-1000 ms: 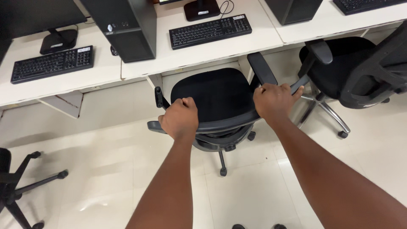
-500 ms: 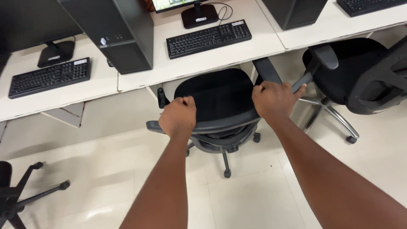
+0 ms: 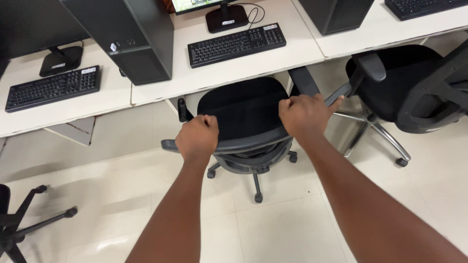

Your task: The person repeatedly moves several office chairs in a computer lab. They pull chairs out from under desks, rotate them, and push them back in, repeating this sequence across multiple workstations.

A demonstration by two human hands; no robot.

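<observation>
A black swivel office chair (image 3: 241, 109) stands in front of a white desk (image 3: 243, 68), its seat partly under the desk edge. My left hand (image 3: 197, 137) grips the top rim of the chair's backrest on the left. My right hand (image 3: 303, 114) grips the same rim on the right, close to the chair's right armrest (image 3: 303, 80). Both fists are closed around the curved backrest edge. The chair's wheeled base (image 3: 257, 181) shows below my arms.
A black keyboard (image 3: 236, 44) and monitor stand (image 3: 226, 17) sit on the desk, with a black computer tower (image 3: 129, 36) to the left. A second black chair (image 3: 409, 87) stands at the right. Another keyboard (image 3: 51, 87) lies far left. A chair base (image 3: 24, 224) sits at the lower left.
The chair has rolled forward toward the desk with both hands still gripping the backrest. The seat now sits closer under the desk edge.
</observation>
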